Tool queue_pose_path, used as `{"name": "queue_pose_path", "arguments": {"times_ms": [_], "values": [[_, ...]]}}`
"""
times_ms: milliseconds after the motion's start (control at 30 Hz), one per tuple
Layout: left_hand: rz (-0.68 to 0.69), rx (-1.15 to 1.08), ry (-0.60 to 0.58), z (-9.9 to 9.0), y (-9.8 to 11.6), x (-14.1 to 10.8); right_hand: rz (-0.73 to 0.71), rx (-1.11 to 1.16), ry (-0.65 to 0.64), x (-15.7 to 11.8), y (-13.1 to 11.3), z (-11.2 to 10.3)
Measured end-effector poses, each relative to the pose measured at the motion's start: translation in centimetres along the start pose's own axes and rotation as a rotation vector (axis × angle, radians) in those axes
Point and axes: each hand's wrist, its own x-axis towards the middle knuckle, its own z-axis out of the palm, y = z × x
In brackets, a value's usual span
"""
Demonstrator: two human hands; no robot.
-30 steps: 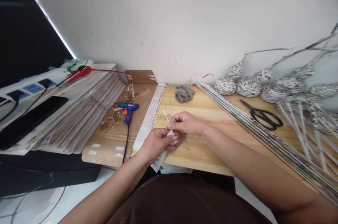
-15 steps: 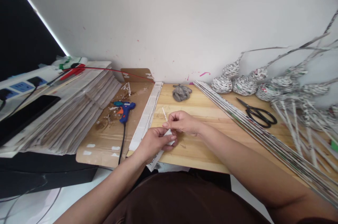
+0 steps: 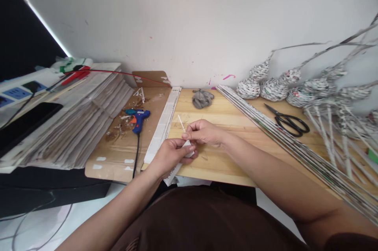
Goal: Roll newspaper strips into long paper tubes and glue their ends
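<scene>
A strip of newspaper (image 3: 173, 173) runs up through my left hand (image 3: 174, 154), whose thumb and fingers are closed on it. Its upper end is rolled into a thin stick (image 3: 181, 123) that points away from me. My right hand (image 3: 203, 132) pinches this rolled part just above the left hand, with thumb and finger pressed together. Flat newspaper strips (image 3: 162, 127) lie in a stack just beyond my left hand. Finished long paper tubes (image 3: 265, 125) lie in a bundle to the right of my right hand.
A blue glue gun (image 3: 138, 121) lies on cardboard (image 3: 115, 164) at left, beside a tall newspaper stack (image 3: 97, 113) with a phone (image 3: 32, 123). A grey cloth (image 3: 202, 98) lies near the wall. Black scissors (image 3: 288, 121) and woven paper gourds (image 3: 274, 89) are at right.
Both hands stay close together on the paper, the right still pinching the rolled part. The rolled end leans slightly more to the left. The whole view has shifted a little.
</scene>
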Motion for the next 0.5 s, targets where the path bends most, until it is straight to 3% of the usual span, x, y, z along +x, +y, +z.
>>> {"name": "queue_pose_path", "arguments": {"times_ms": [400, 500], "values": [[0.000, -0.025, -0.048, 0.31, 0.01, 0.06, -0.044, 0.032, 0.094, 0.29, 0.37, 0.41], [-0.003, -0.032, -0.043, 0.30, 0.09, -0.02, -0.044, 0.009, 0.044, 0.17, 0.17, 0.08]]}}
